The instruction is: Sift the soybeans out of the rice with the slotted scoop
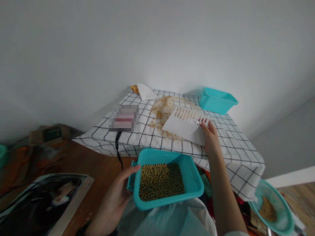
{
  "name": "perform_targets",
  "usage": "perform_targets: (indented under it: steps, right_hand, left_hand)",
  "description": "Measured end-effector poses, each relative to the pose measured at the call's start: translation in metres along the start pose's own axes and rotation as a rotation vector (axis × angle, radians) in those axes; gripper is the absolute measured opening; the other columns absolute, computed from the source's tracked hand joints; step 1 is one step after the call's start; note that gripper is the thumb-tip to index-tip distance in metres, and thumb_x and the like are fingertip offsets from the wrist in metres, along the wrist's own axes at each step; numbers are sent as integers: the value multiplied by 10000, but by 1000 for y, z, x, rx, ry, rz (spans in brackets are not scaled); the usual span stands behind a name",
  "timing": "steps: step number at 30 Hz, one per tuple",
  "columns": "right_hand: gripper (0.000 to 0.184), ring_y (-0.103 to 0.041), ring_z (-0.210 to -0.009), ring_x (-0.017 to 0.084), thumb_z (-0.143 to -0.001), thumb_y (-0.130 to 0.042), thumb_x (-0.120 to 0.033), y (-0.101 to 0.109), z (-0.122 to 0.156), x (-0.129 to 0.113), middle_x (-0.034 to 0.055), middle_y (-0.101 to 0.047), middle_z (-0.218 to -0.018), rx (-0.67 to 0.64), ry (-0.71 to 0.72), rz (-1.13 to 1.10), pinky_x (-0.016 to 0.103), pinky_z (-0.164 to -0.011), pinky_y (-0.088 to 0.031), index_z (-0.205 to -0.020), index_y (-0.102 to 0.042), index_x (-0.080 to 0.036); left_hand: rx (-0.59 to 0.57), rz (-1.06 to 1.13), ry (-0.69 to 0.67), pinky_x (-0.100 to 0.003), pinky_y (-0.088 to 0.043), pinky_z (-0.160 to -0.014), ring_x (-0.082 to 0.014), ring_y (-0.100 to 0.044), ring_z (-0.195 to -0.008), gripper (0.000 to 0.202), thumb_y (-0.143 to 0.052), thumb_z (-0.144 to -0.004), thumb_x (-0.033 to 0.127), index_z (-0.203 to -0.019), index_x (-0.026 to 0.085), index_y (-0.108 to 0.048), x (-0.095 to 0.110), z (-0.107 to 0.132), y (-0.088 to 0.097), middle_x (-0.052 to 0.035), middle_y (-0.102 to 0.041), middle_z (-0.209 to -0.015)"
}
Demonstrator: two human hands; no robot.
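Note:
My left hand [118,195] is closed on the left side of a teal plastic basin [194,177], its thumb over the rim. Small round tan-green beans [159,182] cover the basin's bottom, with the right part in shadow. A white slotted board [185,126] is pinched in my right hand [210,136] at its right end, near the row of slots. The board is tilted low over the checked cloth on the table. Beside and behind it, yellowish beans [159,114] and pale crumbs are scattered on the cloth.
An upright teal bin [218,100] stands at the table's back right. A folded white sheet [146,91] lies at the back left, a pixelated item [123,118] with a black strap at the left. Below the right edge is a light teal bowl [283,209] with tan grains.

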State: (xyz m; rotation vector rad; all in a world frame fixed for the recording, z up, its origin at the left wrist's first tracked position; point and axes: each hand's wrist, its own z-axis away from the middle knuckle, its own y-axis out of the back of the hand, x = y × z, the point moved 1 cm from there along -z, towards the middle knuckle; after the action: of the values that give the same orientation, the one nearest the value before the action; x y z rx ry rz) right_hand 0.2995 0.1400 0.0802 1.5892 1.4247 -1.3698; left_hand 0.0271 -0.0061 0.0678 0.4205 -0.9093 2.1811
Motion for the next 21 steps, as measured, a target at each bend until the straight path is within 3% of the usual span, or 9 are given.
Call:
perform_targets:
  steps: [13, 21]
  right_hand:
    - [344, -707, -918, 241, -755, -695, -442, -1, 4, -3, 19, -758, -1034, -103, -42, -16, 342, -768, -535, -1054, -686, -271]
    - [386, -700, -963, 268, -741, -696, -464, -1, 6, -3, 35, -754, -1072, -99, -53, 10, 359, -759, -547, -1071, -684, -266]
  left_hand:
    - [37, -28, -19, -347, -629, -708, -252, -759, -790, 198, -629, -798, 124, -976, 134, -714, -2, -4, 5, -73, -785, -844]
    - [20, -3, 12, -355, -632, -706, -260, -760, -785, 239, -618, -808, 135, -1028, 144, -712, 2, 7, -4, -75, -788, -834]
